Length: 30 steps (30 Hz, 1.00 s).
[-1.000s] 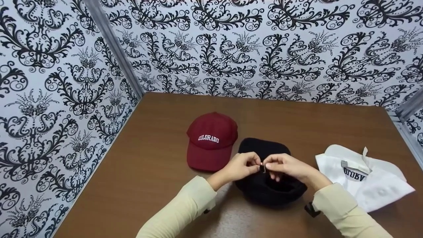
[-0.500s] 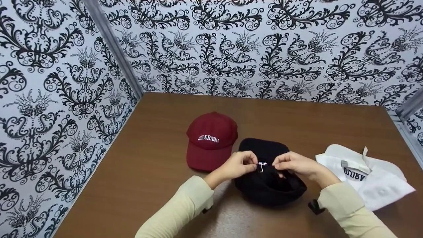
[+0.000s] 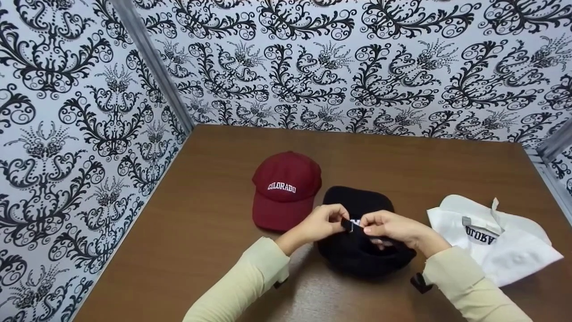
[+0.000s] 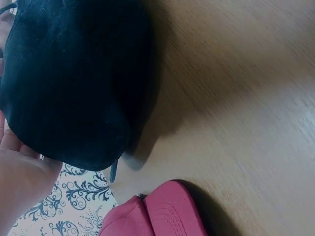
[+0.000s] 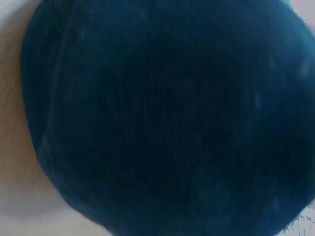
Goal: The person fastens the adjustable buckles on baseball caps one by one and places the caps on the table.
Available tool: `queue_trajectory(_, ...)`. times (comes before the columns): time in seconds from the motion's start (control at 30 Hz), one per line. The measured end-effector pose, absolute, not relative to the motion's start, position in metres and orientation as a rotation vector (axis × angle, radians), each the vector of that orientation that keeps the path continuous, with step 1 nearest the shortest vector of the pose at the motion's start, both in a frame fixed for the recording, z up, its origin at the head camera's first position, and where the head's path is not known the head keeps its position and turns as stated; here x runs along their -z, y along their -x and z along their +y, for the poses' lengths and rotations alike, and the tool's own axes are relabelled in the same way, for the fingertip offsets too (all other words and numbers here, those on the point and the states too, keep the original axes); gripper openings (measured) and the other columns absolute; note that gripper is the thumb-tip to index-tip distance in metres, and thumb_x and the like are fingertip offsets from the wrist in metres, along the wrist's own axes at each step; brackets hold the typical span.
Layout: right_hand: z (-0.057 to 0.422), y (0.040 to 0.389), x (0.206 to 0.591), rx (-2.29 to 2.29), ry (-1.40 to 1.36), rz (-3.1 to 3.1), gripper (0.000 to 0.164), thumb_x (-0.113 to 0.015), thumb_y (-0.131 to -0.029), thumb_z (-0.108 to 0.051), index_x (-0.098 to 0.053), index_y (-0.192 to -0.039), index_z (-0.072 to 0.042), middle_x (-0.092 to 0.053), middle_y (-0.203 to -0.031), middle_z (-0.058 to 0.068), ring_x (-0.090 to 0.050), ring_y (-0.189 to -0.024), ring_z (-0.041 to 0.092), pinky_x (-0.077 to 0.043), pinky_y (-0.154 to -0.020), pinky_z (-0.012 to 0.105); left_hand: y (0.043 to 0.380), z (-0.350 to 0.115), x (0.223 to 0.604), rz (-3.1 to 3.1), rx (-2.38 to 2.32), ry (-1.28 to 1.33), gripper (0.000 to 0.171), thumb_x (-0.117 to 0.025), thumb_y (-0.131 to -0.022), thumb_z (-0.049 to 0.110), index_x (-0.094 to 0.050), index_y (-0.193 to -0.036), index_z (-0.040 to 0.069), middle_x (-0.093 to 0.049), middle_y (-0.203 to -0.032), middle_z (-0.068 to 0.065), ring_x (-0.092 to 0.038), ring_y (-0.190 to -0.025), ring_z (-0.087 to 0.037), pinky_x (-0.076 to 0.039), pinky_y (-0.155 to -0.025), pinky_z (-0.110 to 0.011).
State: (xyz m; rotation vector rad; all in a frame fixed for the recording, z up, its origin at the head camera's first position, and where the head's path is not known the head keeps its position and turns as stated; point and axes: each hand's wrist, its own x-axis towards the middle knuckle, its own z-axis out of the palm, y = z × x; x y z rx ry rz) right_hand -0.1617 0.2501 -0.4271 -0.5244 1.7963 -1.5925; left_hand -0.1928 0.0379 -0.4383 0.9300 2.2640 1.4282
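Cap (image 3: 364, 266), blk: brim (image 3: 357, 199) pts twd back wall (image 3: 330, 67); axis near-far.

From where I stand, the black cap (image 3: 357, 261) looks like soft, matt cloth, with a faint nap up close; its small clasp (image 3: 351, 227) glints like metal. The red cap (image 3: 284, 205) is smooth, dull fabric, with rows of stitching across its brim, and the white cap (image 3: 520, 261) is matt cloth, creased. The table (image 3: 214, 201) has a brown wood grain with a low sheen. The cream sleeves (image 3: 241, 286) are plain, unshiny knit-like cloth.
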Motion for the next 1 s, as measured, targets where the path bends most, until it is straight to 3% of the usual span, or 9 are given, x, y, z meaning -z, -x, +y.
queue_trajectory(0.17,0.244,0.161,0.427,1.539,0.474,1.926,0.029,-0.051,-0.088,-0.017,-0.046,-0.093,0.011,-0.044,-0.06,-0.007,-0.04,-0.044,0.005,-0.041,-0.047,0.021,0.193,0.037,0.44,2.298,-1.373,-0.974,0.011,-0.065,-0.074,0.002,-0.059,-0.083,0.004,-0.052,-0.067,0.004,-0.042,-0.059,0.001,-0.035,-0.06,-0.012)
queue_trajectory(0.33,0.247,0.162,0.424,1.586,0.402,1.99,0.017,-0.049,-0.089,-0.019,-0.055,-0.088,-0.003,-0.048,-0.065,-0.009,-0.044,-0.052,0.004,-0.041,-0.05,0.02,0.193,0.036,0.44,2.292,-1.381,-0.955,0.011,-0.065,-0.074,0.001,-0.059,-0.083,0.004,-0.061,-0.077,-0.005,-0.046,-0.063,0.002,-0.039,-0.064,-0.013)
queue_trajectory(0.47,0.256,0.16,0.419,1.581,0.4,1.912,0.017,-0.046,-0.091,-0.021,-0.058,-0.086,-0.01,-0.048,-0.062,-0.01,-0.048,-0.056,0.004,-0.043,-0.052,0.021,0.192,0.034,0.438,2.272,-1.406,-0.917,0.011,-0.064,-0.074,0.0,-0.06,-0.084,0.001,-0.063,-0.082,-0.01,-0.046,-0.064,0.001,-0.038,-0.065,-0.013)
queue_trajectory(0.63,0.263,0.159,0.417,1.549,0.546,1.786,0.018,-0.047,-0.088,-0.011,-0.054,-0.08,0.003,-0.054,-0.058,-0.006,-0.052,-0.052,0.006,-0.046,-0.05,0.023,0.183,0.031,0.421,2.215,-1.45,-0.892,0.011,-0.061,-0.074,-0.005,-0.059,-0.085,-0.004,-0.062,-0.082,-0.015,-0.043,-0.062,0.001,-0.037,-0.063,-0.013)
queue_trajectory(0.8,0.261,0.16,0.422,1.574,0.676,1.75,0.024,-0.045,-0.088,-0.005,-0.042,-0.084,0.018,-0.052,-0.06,-0.006,-0.05,-0.051,0.005,-0.045,-0.049,0.021,0.177,0.031,0.41,2.179,-1.483,-0.896,0.011,-0.058,-0.073,-0.009,-0.057,-0.084,-0.008,-0.061,-0.081,-0.018,-0.045,-0.064,0.0,-0.037,-0.063,-0.013)
queue_trajectory(1.0,0.251,0.16,0.429,1.605,0.622,1.784,0.027,-0.047,-0.089,-0.008,-0.04,-0.087,0.018,-0.048,-0.06,-0.006,-0.046,-0.048,0.004,-0.042,-0.047,0.018,0.184,0.036,0.431,2.173,-1.54,-0.913,0.011,-0.061,-0.073,-0.008,-0.058,-0.084,-0.006,-0.061,-0.081,-0.016,-0.048,-0.068,0.0,-0.041,-0.066,-0.014)
